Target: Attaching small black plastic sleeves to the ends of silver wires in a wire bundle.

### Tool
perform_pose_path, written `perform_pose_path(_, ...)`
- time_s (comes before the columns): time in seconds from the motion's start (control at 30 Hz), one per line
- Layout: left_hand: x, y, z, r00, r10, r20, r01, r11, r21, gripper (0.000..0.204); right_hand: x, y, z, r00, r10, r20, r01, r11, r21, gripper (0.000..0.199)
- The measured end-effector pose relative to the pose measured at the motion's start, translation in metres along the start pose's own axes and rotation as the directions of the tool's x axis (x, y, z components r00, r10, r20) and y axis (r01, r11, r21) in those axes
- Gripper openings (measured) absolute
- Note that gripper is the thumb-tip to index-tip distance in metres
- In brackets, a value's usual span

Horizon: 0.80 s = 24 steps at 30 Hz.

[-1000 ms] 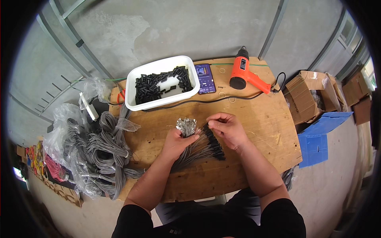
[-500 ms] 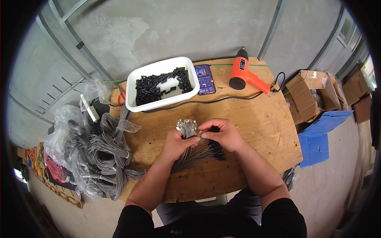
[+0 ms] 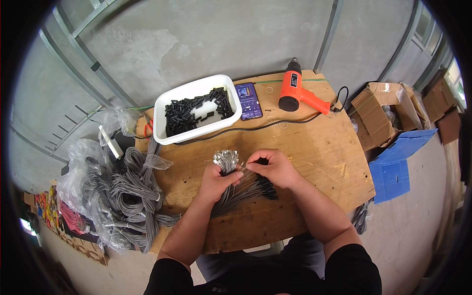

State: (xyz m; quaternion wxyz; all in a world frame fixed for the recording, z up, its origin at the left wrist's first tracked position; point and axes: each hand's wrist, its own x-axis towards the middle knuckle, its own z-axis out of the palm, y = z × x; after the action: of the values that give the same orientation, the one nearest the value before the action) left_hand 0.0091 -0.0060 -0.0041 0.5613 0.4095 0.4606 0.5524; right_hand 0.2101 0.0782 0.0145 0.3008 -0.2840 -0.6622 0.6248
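Observation:
My left hand (image 3: 215,183) is closed around a bundle of grey wires (image 3: 230,195), whose silver metal terminals (image 3: 226,158) fan out above the thumb. Just to its right, the thumb and index finger of my right hand (image 3: 275,169) pinch the end of a single wire (image 3: 243,165), which looks tipped with a small terminal. The wires trail down and right across the wooden table (image 3: 314,196). Black sleeves (image 3: 266,188) cover several far ends, partly hidden beneath my right hand.
Short black tubes (image 3: 179,120) lie in a white tub (image 3: 209,106) at the back. Beside it are a phone (image 3: 250,103), an orange heat gun (image 3: 295,88) and a black cord (image 3: 255,127). Coiled grey wires (image 3: 130,189) and plastic wrap fill the left. Cardboard boxes (image 3: 376,115) stand right.
My right fingers have moved slightly away from the bundle, and the pinched wire end shows in the gap. My left hand keeps its hold. The whole view has shifted a little.

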Motion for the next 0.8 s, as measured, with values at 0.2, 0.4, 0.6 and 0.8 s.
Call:
perform_pose_path(0.2, -0.001, -0.001, -0.001, 1.0, 0.002, 0.024, -0.004, 0.996, 0.09, 0.016, -0.002, 0.001, -0.001, 0.982, 0.185, 0.034, -0.188, 0.955, 0.231, 0.01)
perform_pose_path(0.4, 0.0, 0.001, -0.001, 0.997, -0.028, 0.065, 0.018, 0.988, 0.154, 0.017, -0.003, -0.001, 0.002, 0.976, 0.218, 0.024, -0.215, 0.927, 0.307, 0.01)
perform_pose_path(0.6, -0.004, 0.009, 0.003, 0.992, -0.128, -0.009, 0.127, 0.991, -0.039, 0.01, -0.002, 0.0, 0.001, 0.972, 0.234, 0.01, -0.223, 0.912, 0.345, 0.011)
perform_pose_path(0.8, -0.005, 0.007, 0.005, 0.993, -0.108, 0.04, 0.106, 0.993, 0.061, 0.012, -0.002, 0.0, -0.001, 0.965, 0.26, 0.019, -0.245, 0.882, 0.402, 0.012)
